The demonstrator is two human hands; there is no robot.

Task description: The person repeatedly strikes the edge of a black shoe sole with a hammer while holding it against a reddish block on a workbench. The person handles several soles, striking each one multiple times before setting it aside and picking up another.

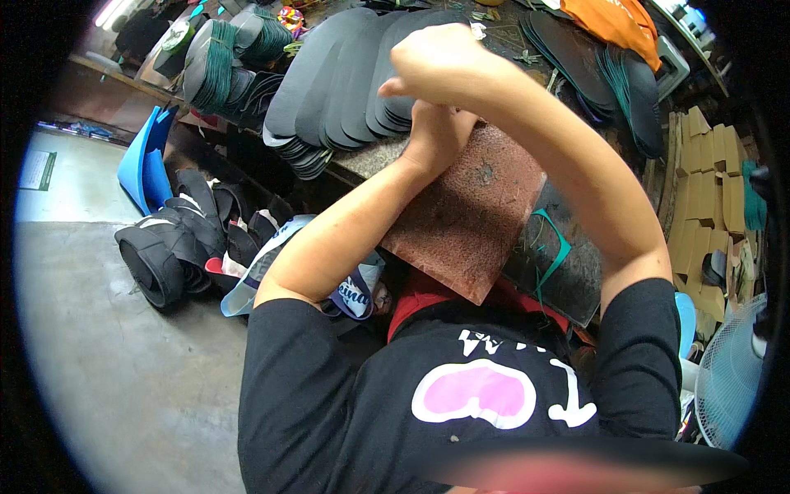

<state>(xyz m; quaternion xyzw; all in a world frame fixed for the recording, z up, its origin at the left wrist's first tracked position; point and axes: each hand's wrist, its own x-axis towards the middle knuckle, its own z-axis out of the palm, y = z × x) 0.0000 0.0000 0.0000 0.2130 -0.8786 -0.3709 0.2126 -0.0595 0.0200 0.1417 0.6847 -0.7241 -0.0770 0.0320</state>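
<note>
The right hand (436,66) is sitting curled just above the left hand (444,132), its fingers folded and its thumb poking out to the left; the right wrist is covering part of the left hand, so I cannot tell whether either one is pinching anything. Both are hanging before the dark rounded sheets (346,78), which are lying fanned in overlapping rows at the far side, and the right forearm (584,140) is blocking some of the bench behind it. Below the hands a reddish-brown board (469,214) is reaching toward the person's lap, with a dark panel (572,267) and a green strip (561,239) lying to its right. Green-edged stacks (212,70) are crowding the far left, while an orange cloth (613,25) is resting at the far right. Cardboard boxes (708,193) are rising along the right side, a fan (732,379) is standing nearer, and a blue folded sheet (144,165) and black padded pieces (164,239) are occupying the left
</note>
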